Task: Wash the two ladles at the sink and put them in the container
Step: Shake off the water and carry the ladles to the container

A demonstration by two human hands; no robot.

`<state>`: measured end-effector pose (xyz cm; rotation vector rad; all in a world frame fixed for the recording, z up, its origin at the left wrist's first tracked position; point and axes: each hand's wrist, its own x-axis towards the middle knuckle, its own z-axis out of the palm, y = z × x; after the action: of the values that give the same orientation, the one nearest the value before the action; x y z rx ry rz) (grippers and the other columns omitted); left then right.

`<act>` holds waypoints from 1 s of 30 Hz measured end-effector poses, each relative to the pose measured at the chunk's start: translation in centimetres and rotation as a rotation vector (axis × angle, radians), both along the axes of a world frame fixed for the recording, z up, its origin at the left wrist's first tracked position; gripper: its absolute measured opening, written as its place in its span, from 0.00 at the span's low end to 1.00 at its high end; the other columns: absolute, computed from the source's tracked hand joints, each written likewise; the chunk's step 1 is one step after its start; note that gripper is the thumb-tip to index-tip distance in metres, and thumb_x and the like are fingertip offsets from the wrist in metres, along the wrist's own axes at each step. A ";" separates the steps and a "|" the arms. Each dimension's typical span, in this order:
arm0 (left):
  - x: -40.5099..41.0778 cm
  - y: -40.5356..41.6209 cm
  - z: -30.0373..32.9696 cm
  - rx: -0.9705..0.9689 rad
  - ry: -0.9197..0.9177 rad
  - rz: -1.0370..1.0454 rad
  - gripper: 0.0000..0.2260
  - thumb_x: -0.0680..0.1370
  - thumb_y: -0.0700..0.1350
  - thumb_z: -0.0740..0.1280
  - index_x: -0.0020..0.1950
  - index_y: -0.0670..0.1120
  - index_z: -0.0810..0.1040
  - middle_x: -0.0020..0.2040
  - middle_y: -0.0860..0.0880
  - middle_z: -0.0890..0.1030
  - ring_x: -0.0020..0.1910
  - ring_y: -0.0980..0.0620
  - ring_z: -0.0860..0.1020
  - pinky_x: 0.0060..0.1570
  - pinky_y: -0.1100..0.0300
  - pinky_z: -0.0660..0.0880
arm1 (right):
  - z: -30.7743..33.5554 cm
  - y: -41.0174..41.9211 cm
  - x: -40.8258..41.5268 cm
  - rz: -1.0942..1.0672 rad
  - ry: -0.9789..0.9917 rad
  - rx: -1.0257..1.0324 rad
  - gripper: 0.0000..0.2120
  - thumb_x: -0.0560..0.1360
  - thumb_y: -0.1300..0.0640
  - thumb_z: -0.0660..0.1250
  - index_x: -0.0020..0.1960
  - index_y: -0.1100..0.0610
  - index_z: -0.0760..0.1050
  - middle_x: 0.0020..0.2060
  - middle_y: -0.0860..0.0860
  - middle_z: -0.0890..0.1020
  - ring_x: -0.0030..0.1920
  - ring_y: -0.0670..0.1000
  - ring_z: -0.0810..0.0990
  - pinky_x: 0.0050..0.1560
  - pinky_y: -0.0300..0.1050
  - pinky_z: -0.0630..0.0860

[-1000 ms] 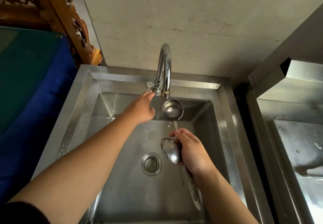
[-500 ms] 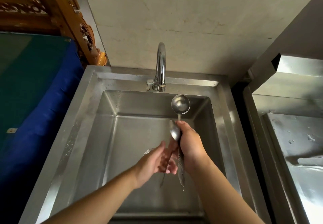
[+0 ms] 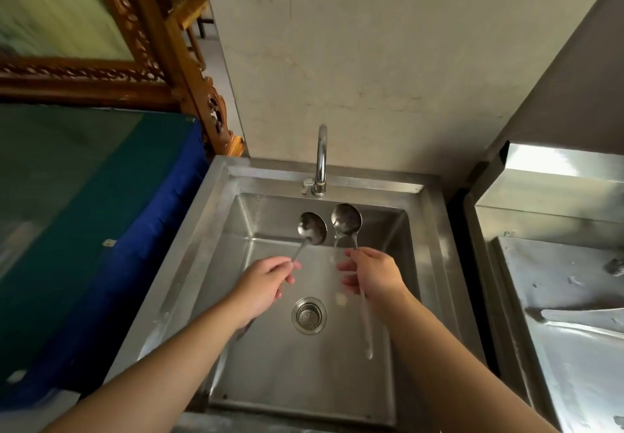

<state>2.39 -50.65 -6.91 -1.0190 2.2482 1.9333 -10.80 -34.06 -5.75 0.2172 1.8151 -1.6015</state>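
Two steel ladles are held over the steel sink (image 3: 435, 237), one in each hand. My left hand (image 3: 263, 285) grips the handle of the left ladle (image 3: 310, 228), whose bowl points toward the back wall of the basin. My right hand (image 3: 374, 275) grips the right ladle (image 3: 347, 219) near its bowl; its long handle runs down past my wrist toward the sink's front. Both bowls hang just below the faucet (image 3: 320, 162). No water stream is visible. No container is recognisable.
A round drain strainer (image 3: 308, 315) sits in the basin floor between my hands. A blue-covered table with a green top (image 3: 84, 203) stands on the left, a carved wooden frame (image 3: 175, 61) behind it. A steel counter (image 3: 567, 297) lies to the right.
My left hand came away from the faucet handle and took one ladle from my right hand. The ladles are now apart, one per hand. The view has pulled back from the sink.
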 end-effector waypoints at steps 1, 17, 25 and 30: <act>0.1 -0.2 0.8 -0.066 -0.009 0.004 0.10 0.84 0.42 0.62 0.53 0.49 0.83 0.42 0.49 0.82 0.28 0.56 0.72 0.28 0.63 0.70 | 0.5 0.6 0.0 0.035 0.064 0.055 0.07 0.80 0.59 0.65 0.49 0.60 0.82 0.36 0.56 0.85 0.21 0.48 0.76 0.21 0.38 0.71; 4.0 -4.3 17.8 -1.233 0.167 -0.161 0.12 0.81 0.46 0.62 0.40 0.49 0.81 0.33 0.51 0.74 0.34 0.50 0.74 0.32 0.57 0.67 | 18.0 4.0 6.1 0.238 1.192 0.605 0.14 0.81 0.54 0.63 0.60 0.57 0.84 0.46 0.55 0.87 0.45 0.57 0.84 0.47 0.53 0.82; 9.2 -5.2 24.3 -1.429 0.275 -0.156 0.15 0.81 0.43 0.61 0.34 0.48 0.69 0.30 0.48 0.76 0.37 0.46 0.74 0.32 0.50 0.78 | 23.5 3.5 11.1 0.144 1.401 0.628 0.15 0.80 0.55 0.63 0.63 0.53 0.83 0.39 0.54 0.81 0.41 0.59 0.81 0.42 0.52 0.79; 10.8 -4.3 25.3 -1.445 0.352 -0.213 0.16 0.80 0.42 0.62 0.32 0.48 0.66 0.27 0.52 0.69 0.34 0.47 0.72 0.27 0.54 0.71 | 24.3 5.0 13.9 0.104 1.405 0.636 0.15 0.81 0.55 0.63 0.64 0.51 0.83 0.41 0.49 0.75 0.41 0.55 0.79 0.44 0.49 0.78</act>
<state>13.19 -54.99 18.39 -0.2741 3.6681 0.1202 3.13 -29.10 18.56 -0.9503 3.2434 -0.9972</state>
